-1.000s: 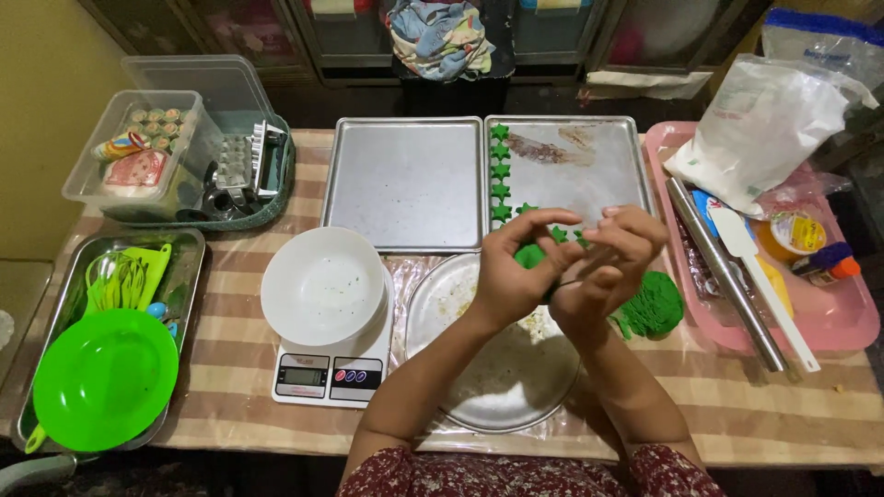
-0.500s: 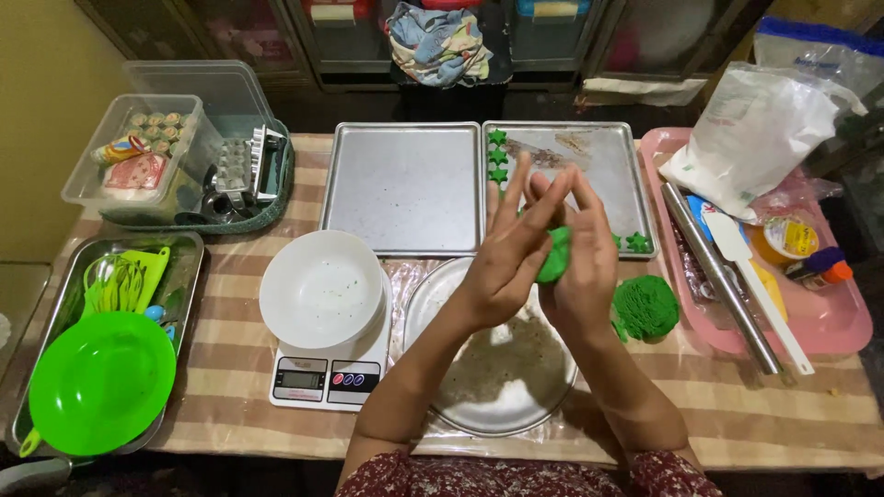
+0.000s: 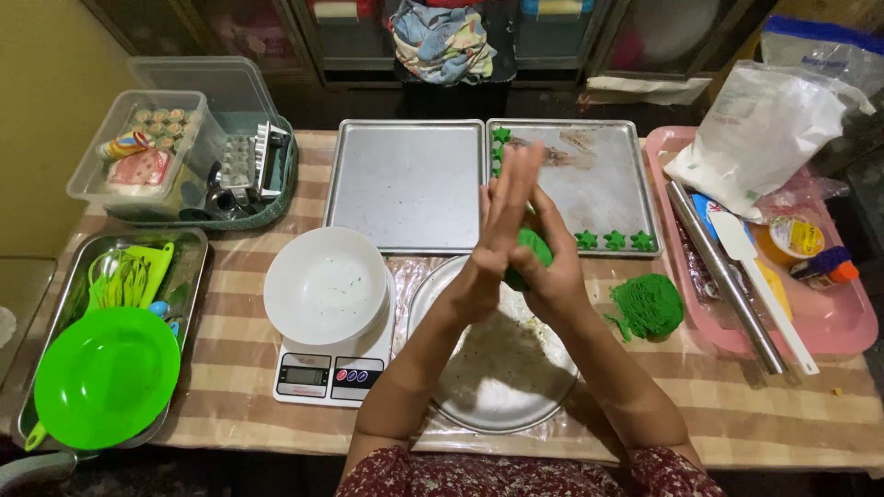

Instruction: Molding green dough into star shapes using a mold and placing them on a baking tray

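Note:
My left hand (image 3: 498,225) and my right hand (image 3: 550,260) are pressed palm to palm around a lump of green dough (image 3: 529,253), held above a round metal plate (image 3: 479,391). The left hand's fingers point straight up over the right. A larger heap of green dough (image 3: 649,305) lies on the table to the right of my hands. Small green star shapes (image 3: 613,240) sit along the edges of the right baking tray (image 3: 599,175).
An empty baking tray (image 3: 405,184) lies at the back centre. A white bowl (image 3: 325,285) stands on a digital scale (image 3: 330,375). A green plate (image 3: 106,375) rests in a metal tray at left. A pink tray (image 3: 833,322) with a rolling pin, spatula and bag sits right.
My hands went from pinching the dough with fingertips to closing flat around it; the left palm has slid up and forward over the right.

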